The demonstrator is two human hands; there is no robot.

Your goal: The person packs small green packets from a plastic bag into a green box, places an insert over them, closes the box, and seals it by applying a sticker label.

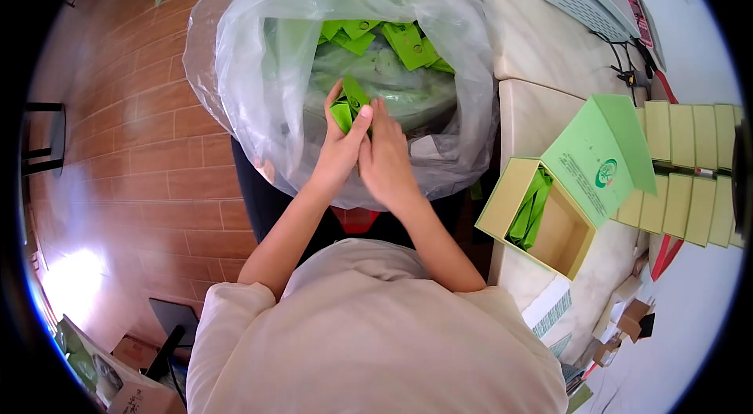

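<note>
Held packets: a small bunch of green packets point(350, 103), above the mouth of the clear plastic bag point(239, 45), lying between the left thumb and fingers and just left of the right fingertips.
Left hand point(339, 143): closed around the bunch, thumb on its near right side, fingers along its far left side.
Right hand point(384, 154): beside the left hand, fingers together and pointing forward; whether it grips the bunch too cannot be told.
Loose packets point(405, 45): inside the bag, beyond both hands.
Hinged gift box point(502, 206): lid open, on the marbled tabletop point(541, 45) to the right, well apart from the hands.
Boxed packets point(532, 210): along the box's left side.
</note>
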